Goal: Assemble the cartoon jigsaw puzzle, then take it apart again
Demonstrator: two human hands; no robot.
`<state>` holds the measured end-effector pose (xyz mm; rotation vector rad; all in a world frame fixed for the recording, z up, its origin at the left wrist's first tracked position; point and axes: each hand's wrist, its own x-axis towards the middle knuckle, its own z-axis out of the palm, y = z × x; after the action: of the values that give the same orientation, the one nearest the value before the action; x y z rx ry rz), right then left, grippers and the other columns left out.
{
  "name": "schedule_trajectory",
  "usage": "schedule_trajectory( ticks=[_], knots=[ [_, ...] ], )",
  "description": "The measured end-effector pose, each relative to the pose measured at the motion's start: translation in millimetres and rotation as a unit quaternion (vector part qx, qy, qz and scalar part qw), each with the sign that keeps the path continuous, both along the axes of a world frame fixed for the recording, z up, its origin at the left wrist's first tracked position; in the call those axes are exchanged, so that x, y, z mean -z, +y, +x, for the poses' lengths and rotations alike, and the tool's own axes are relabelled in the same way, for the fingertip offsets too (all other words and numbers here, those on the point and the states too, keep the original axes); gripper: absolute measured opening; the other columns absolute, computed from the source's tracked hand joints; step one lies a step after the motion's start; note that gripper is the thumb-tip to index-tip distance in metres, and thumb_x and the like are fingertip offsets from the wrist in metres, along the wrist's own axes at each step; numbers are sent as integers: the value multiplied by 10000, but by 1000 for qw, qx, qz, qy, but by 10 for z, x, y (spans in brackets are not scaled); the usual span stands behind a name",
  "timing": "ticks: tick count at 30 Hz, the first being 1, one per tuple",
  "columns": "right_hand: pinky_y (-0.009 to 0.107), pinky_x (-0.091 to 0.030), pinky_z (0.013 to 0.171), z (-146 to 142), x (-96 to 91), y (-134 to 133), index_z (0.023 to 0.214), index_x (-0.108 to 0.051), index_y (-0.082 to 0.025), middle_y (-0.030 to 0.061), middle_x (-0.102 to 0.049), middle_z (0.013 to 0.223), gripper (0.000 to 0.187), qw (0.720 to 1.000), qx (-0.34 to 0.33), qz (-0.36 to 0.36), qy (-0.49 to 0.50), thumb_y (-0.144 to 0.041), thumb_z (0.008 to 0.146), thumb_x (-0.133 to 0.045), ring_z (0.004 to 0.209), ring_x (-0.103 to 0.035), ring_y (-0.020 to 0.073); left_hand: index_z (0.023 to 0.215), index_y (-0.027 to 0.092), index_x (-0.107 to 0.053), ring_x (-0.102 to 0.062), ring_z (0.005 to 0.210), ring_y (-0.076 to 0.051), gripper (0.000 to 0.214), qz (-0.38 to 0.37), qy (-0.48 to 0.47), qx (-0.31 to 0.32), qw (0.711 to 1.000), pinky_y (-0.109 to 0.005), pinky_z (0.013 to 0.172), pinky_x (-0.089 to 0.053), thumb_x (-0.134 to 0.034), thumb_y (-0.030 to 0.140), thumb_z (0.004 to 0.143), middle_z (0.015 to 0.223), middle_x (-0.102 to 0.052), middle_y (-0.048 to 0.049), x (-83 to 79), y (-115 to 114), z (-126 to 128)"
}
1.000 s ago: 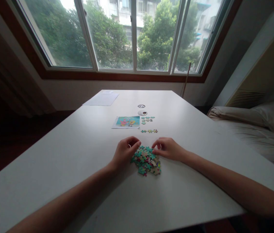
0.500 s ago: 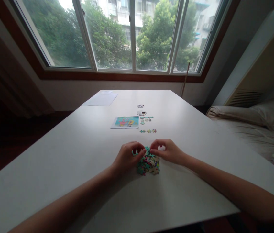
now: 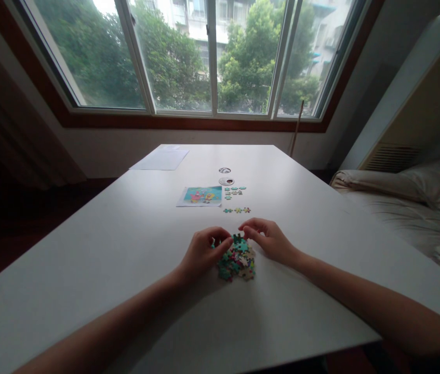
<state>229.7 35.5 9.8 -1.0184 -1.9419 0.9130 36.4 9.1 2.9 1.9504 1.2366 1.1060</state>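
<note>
A small heap of jigsaw puzzle pieces, mostly teal and tan with some pink and yellow, lies on the white table before me. My left hand curls over the heap's left edge, thumb and fingertips brought together; teal pieces show in the gap between its fingers. At its fingertips I see a teal piece, though its exact contact is hard to make out. Over the heap's upper right side hovers my right hand. Its index finger reaches forward and the thumb stands slightly apart, with no piece visible between them.
Beyond the heap, loose pieces lie in a short row and a small group. Left of them is a coloured cartoon picture sheet. Two round items lie farther back. White paper rests at the far left of the table.
My right hand has lifted slightly away from the heap, its fingers straightening from a curled pose. The left hand stays nearly in place.
</note>
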Motion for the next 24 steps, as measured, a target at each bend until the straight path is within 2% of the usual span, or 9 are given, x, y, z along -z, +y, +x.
schedule_trajectory(
  ticks=[3, 9, 12, 18, 24],
  knots=[
    [252, -414, 606, 11, 32, 27, 835, -656, -160, 36, -679, 722, 276, 1000, 16, -7, -5, -401, 832, -522, 663, -592, 135, 726, 130, -639, -484, 554, -110, 228, -18, -23, -8, 1000, -208, 513, -367, -546, 329, 787, 607, -588, -7, 26, 37, -28],
    [248, -391, 605, -5, 34, 2, 777, -657, -164, 13, -657, 676, 218, 999, 2, 19, -39, -360, 803, -565, 634, -557, 120, 708, 127, -643, -457, 533, -101, 237, -36, -39, -3, 999, -202, 495, -354, -577, 348, 762, 586, -562, 1, 24, 39, -20],
    [248, -384, 605, -3, 8, 1, 749, -650, -159, 10, -642, 663, 205, 999, 17, 22, -29, -344, 793, -574, 624, -540, 116, 709, 128, -644, -456, 537, -103, 238, -39, -43, -10, 998, -203, 497, -356, -581, 353, 753, 591, -564, 0, 12, 40, -15],
    [242, -373, 574, 71, 7, 70, 733, -632, -148, 14, -609, 657, 250, 995, 92, 21, 34, -385, 785, -572, 607, -491, 113, 685, 126, -618, -467, 558, -112, 266, -49, -64, -48, 996, -212, 509, -370, -557, 374, 760, 611, -561, -5, 18, 77, -50],
    [241, -368, 572, 82, 13, 77, 724, -629, -151, 8, -596, 647, 257, 995, 91, 25, 33, -394, 786, -572, 605, -480, 111, 671, 130, -608, -454, 545, -107, 264, -62, -77, -51, 994, -212, 508, -365, -558, 377, 749, 592, -539, 7, 27, 97, -54]
  ],
)
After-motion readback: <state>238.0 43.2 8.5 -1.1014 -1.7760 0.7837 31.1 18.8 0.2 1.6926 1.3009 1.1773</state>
